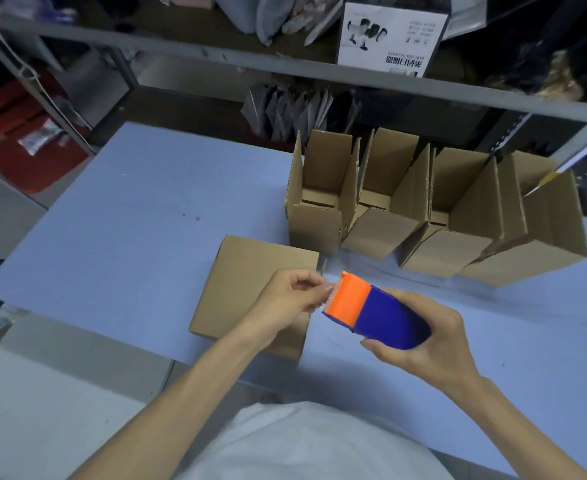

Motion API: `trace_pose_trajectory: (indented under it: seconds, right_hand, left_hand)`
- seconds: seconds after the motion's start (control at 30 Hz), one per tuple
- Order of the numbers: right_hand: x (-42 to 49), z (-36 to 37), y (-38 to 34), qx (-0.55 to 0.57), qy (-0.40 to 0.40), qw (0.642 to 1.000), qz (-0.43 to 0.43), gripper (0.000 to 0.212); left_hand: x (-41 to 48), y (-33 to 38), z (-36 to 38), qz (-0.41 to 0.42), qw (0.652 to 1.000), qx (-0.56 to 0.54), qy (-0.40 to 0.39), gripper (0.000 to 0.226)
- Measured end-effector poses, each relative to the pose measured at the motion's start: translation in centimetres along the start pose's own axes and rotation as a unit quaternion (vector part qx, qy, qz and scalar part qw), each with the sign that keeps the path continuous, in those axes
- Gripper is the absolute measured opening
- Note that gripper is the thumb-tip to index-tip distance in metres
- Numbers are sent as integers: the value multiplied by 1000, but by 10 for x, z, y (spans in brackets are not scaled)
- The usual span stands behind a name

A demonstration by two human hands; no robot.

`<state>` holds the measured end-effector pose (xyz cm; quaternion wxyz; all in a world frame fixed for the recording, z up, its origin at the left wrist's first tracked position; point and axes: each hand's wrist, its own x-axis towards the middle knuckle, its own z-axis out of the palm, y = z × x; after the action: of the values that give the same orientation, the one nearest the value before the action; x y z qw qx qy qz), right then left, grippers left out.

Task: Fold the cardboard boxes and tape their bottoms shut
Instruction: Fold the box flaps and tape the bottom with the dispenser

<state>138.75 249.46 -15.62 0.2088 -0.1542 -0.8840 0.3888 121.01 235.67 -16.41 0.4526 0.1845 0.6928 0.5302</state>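
Pale blue table (pixel 129 209) before me. Behind it, grey metal shelving (pixel 216 60): a white printed carton (pixel 392 32) stands on the upper shelf, and grey plastic bags (pixel 285 112) stand bunched below. Red object (pixel 25 161), blurred, to my far left.

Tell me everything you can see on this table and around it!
open boxes: four, brown, in a row at the table's far right
flat box: one, brown, lying near the front edge
tape dispenser: one, blue and orange, above the flat box
tape end: one, clear, at the dispenser's orange mouth
table: one, light blue
shelf rack: one, grey, behind the table
printed carton: one, white, on the shelf
left hand: pinches the tape end
right hand: grips the tape dispenser
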Motion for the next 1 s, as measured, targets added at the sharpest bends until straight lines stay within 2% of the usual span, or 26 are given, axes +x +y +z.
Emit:
trace_pose_trajectory:
  seconds: [0.13, 0.47, 0.6, 0.73, 0.83, 1.0]
  right_hand:
    - [3, 4, 1, -24, -19, 999, -14, 73]
    - [11, 14, 7, -82, -83, 993, -14, 75]
    - [9, 9, 7, -107, -89, 990, -15, 73]
    - [0, -3, 12, -148, -87, 985, 14, 69]
    - [-7, -7, 17, -163, -94, 981, 37, 65]
    - [3, -5, 27, -208, -113, 969, 76, 58]
  left_hand:
    - [-1, 1, -7, -15, 999, 26, 16, 26]
    - [8, -1, -11, -54, 983, 153, 87, 17]
    - [13, -4, -6, -62, 981, 158, 98, 29]
    - [19, -13, -28, -59, 974, 164, 146, 30]
    - [18, -18, -43, -67, 980, 153, 109, 25]
    - [22, -25, -34, -27, 972, 192, 135, 16]
